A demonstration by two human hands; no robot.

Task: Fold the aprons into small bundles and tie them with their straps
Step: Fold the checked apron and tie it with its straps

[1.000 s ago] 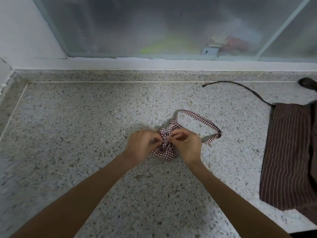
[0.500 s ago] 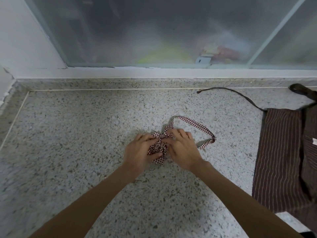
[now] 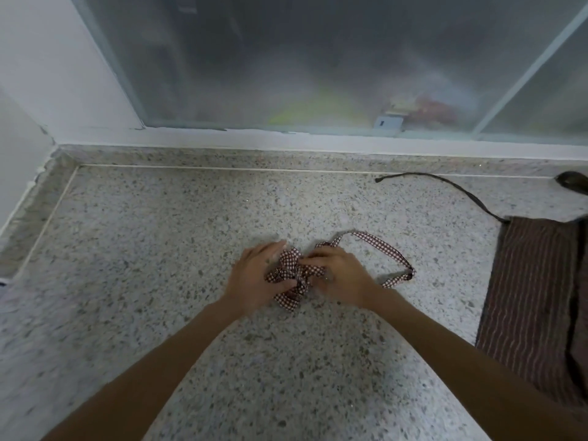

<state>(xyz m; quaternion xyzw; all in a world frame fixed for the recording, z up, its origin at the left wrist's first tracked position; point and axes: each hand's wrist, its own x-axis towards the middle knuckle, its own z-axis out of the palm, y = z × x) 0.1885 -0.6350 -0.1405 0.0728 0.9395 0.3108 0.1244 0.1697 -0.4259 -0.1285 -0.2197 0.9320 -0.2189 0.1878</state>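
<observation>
A small red-and-white checked apron bundle (image 3: 291, 275) lies on the speckled stone counter (image 3: 159, 249), wrapped by its own strap. My left hand (image 3: 254, 278) rests against its left side, thumb curled on the cloth. My right hand (image 3: 342, 275) covers its right side, fingers pinching the strap at the knot. A loop of checked strap (image 3: 385, 253) trails off to the right. A brown striped apron (image 3: 534, 300) lies flat at the right edge, with its dark strap (image 3: 458, 189) curving toward the back.
A frosted window (image 3: 318, 65) with a white sill (image 3: 286, 138) runs along the back. A white wall (image 3: 47, 74) closes the left side. A raised stone rim (image 3: 38, 198) borders the counter at left and back.
Both hands stayed on the checked bundle, shifting slightly apart so more of the cloth shows between them. The camera tilted up a little. The brown apron has not moved.
</observation>
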